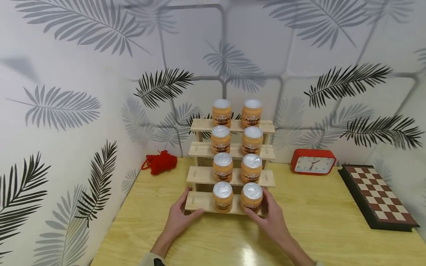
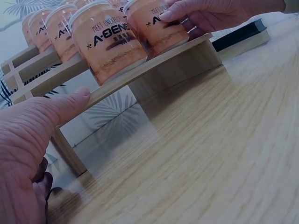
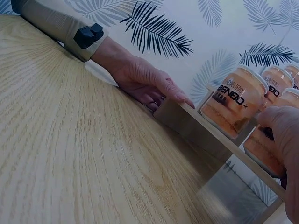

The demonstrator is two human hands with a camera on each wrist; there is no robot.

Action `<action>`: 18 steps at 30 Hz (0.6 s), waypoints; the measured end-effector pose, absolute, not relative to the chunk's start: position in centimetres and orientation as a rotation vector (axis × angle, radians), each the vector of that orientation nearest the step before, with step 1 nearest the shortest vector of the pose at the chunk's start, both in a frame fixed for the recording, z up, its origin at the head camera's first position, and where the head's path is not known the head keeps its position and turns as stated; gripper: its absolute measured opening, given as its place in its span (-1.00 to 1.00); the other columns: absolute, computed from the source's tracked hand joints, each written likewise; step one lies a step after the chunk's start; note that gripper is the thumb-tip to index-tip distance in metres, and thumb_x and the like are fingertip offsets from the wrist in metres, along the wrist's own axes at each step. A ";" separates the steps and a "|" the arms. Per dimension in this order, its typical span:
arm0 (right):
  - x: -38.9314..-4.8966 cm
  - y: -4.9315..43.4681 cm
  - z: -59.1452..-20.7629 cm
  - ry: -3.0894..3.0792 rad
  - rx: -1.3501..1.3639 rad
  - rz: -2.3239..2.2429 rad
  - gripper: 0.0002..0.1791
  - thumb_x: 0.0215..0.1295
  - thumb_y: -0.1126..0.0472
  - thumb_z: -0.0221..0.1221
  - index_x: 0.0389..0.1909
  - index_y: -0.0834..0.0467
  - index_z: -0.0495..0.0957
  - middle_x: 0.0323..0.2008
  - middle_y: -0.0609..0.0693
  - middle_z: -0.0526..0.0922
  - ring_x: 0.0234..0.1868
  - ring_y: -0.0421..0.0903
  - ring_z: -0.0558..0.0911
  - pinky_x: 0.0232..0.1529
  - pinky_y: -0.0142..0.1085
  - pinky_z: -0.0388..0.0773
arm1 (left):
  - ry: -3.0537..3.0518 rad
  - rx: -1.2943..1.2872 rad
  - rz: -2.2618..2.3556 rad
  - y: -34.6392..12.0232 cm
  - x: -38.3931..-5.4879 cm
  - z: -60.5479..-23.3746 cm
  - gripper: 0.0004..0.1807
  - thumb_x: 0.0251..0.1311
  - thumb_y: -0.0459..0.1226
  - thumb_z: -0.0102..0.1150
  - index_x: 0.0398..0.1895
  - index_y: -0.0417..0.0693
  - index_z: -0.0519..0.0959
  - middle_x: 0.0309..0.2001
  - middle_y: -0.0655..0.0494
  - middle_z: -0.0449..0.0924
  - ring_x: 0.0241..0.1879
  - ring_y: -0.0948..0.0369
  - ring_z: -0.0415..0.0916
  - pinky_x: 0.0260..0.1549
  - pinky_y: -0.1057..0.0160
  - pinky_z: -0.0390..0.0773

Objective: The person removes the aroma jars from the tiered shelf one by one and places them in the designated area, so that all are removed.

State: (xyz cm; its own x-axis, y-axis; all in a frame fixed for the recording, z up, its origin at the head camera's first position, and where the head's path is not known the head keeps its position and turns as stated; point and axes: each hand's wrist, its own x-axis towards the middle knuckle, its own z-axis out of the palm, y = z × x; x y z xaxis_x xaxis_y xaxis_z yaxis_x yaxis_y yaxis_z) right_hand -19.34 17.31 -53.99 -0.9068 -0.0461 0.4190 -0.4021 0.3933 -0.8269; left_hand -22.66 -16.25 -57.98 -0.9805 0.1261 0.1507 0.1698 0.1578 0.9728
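Note:
A four-step wooden display rack (image 1: 199, 201) stands on the table, two orange cans with silvery lids on each step. At the lowest step's left end, my left hand (image 1: 178, 218) grips the board, thumb on its front edge; the left wrist view shows that thumb (image 2: 79, 99) near a can. My right hand (image 1: 271, 218) holds the bottom right can (image 1: 252, 197), thumb in front and fingers round its right side. Beside it stands the bottom left can (image 1: 222, 197), which neither hand touches. In the right wrist view the fingers behind the held can (image 3: 261, 149) are mostly hidden.
A red ball of yarn (image 1: 162, 162) lies at the back left. To the right of the rack are a red clock (image 1: 313, 162) and a checkered board (image 1: 379, 195) with a dark frame. A leaf-patterned wall (image 1: 206, 48) rises behind the wooden table (image 1: 213, 244).

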 end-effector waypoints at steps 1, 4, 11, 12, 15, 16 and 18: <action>-19.2 17.4 -54.0 -2.331 0.388 1.514 -0.11 0.18 0.15 0.55 0.48 0.15 0.33 0.27 0.01 0.60 0.26 -0.05 0.59 0.23 -0.37 0.55 | -2.367 -0.294 -2.001 -16.1 -22.6 -58.1 0.10 0.18 -0.22 0.56 0.68 -0.12 0.08 0.58 -0.03 0.23 0.52 0.04 0.24 0.28 0.48 0.35; -19.1 17.6 -54.1 -2.337 0.388 1.516 -0.13 0.20 0.12 0.55 0.48 0.09 0.33 0.28 -0.02 0.59 0.29 -0.06 0.57 0.26 -0.40 0.51 | -2.361 -0.276 -2.006 -15.9 -22.4 -58.4 0.09 0.17 -0.22 0.57 0.68 -0.09 0.10 0.58 0.00 0.23 0.52 0.07 0.23 0.27 0.51 0.35; -19.0 17.3 -54.2 -2.309 0.382 1.523 -0.14 0.16 0.11 0.56 0.45 0.08 0.37 0.30 -0.03 0.59 0.32 -0.05 0.56 0.28 -0.51 0.43 | -2.343 -0.286 -2.022 -16.2 -22.1 -58.5 0.09 0.16 -0.22 0.57 0.67 -0.11 0.11 0.59 -0.01 0.21 0.54 0.07 0.20 0.27 0.53 0.33; -19.0 17.3 -54.3 -2.304 0.380 1.517 -0.13 0.15 0.12 0.57 0.45 0.10 0.37 0.31 -0.01 0.58 0.33 -0.04 0.55 0.29 -0.52 0.42 | -2.342 -0.282 -2.027 -16.2 -22.1 -58.4 0.09 0.16 -0.23 0.58 0.67 -0.11 0.11 0.59 -0.02 0.21 0.54 0.07 0.20 0.28 0.53 0.33; -19.0 17.2 -54.5 -2.287 0.380 1.499 -0.09 0.12 0.17 0.58 0.48 0.17 0.36 0.33 0.07 0.57 0.34 0.02 0.56 0.30 -0.53 0.40 | -2.343 -0.288 -2.026 -16.1 -22.2 -58.4 0.09 0.16 -0.23 0.58 0.67 -0.12 0.11 0.60 -0.02 0.19 0.55 0.07 0.18 0.29 0.53 0.31; -19.0 17.2 -54.6 -2.283 0.382 1.487 -0.07 0.12 0.19 0.58 0.49 0.18 0.35 0.34 0.09 0.57 0.34 0.04 0.56 0.31 -0.53 0.39 | -2.347 -0.288 -2.022 -16.1 -22.3 -58.3 0.09 0.16 -0.23 0.58 0.67 -0.11 0.12 0.60 -0.01 0.18 0.56 0.07 0.16 0.29 0.54 0.30; -19.0 17.1 -54.7 -2.289 0.376 1.465 -0.04 0.13 0.20 0.58 0.52 0.20 0.32 0.35 0.13 0.56 0.33 0.07 0.56 0.30 -0.55 0.38 | -2.351 -0.288 -2.015 -15.9 -22.4 -58.1 0.08 0.16 -0.23 0.58 0.67 -0.11 0.12 0.61 -0.01 0.17 0.57 0.08 0.15 0.30 0.54 0.28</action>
State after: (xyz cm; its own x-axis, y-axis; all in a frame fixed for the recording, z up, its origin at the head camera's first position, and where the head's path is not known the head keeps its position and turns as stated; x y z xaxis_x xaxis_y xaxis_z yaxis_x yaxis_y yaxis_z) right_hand -18.98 17.14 -54.71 -0.8858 -0.0125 0.4640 -0.4266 0.4161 -0.8031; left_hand -22.41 -15.90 -58.14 -0.9824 0.1191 0.1440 0.1605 0.1433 0.9766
